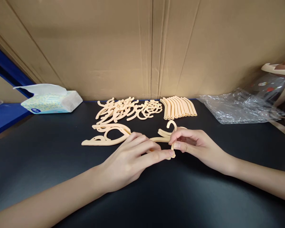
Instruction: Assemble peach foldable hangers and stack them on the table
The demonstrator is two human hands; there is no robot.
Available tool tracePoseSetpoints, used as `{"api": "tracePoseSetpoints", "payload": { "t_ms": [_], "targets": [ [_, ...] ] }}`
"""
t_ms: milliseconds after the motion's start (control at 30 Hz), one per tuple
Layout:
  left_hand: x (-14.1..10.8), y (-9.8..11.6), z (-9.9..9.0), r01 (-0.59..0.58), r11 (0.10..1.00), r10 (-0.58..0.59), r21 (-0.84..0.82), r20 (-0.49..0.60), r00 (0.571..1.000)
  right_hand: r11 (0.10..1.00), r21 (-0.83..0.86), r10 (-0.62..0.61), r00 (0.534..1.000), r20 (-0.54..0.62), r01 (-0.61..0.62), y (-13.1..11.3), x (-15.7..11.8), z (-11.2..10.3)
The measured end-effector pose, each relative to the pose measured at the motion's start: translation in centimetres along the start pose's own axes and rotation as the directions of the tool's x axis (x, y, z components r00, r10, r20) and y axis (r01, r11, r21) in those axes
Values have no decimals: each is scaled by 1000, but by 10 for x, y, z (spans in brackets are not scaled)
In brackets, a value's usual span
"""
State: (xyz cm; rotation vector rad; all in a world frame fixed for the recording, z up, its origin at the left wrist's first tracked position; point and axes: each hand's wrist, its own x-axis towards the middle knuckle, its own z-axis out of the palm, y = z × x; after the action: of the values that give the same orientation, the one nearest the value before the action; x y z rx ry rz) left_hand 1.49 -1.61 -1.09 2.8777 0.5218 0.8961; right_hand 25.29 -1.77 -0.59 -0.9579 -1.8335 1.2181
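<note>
Near the table's middle, my right hand (197,147) pinches a beige hook piece (172,124), whose curved end rises above the fingers. My left hand (135,155) is closed around a beige plastic part, mostly hidden under the fingers, and its fingertip meets the lower end of the hook piece. Beige arm pieces (162,134) lie just behind the hands. Left of them rests a folded beige hanger (102,142). Farther back are a loose heap of curved pieces (118,109), a small pile of hooks (149,109) and a neat row of arm pieces (178,107).
A tissue pack (51,101) stands at the back left beside a blue frame (4,69). Crumpled clear plastic (237,107) lies at the back right. Cardboard (109,47) stands upright behind the black table (156,202).
</note>
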Motion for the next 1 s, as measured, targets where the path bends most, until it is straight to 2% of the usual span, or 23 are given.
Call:
{"api": "tracePoseSetpoints", "payload": {
  "t_ms": [367,733,1000],
  "targets": [
    [0,0,3,0,998,-1,60,8,1000,990,-138,-20,999,-46,14,4,-4,0],
    [5,4,-1,0,974,-4,227,14,1000,906,-409,-159,982,-104,104,4,-8,3],
    [4,5,0,-6,960,8,279,-5,1000,882,-455,-200,971,-130,121,3,-12,5]
  ]
}}
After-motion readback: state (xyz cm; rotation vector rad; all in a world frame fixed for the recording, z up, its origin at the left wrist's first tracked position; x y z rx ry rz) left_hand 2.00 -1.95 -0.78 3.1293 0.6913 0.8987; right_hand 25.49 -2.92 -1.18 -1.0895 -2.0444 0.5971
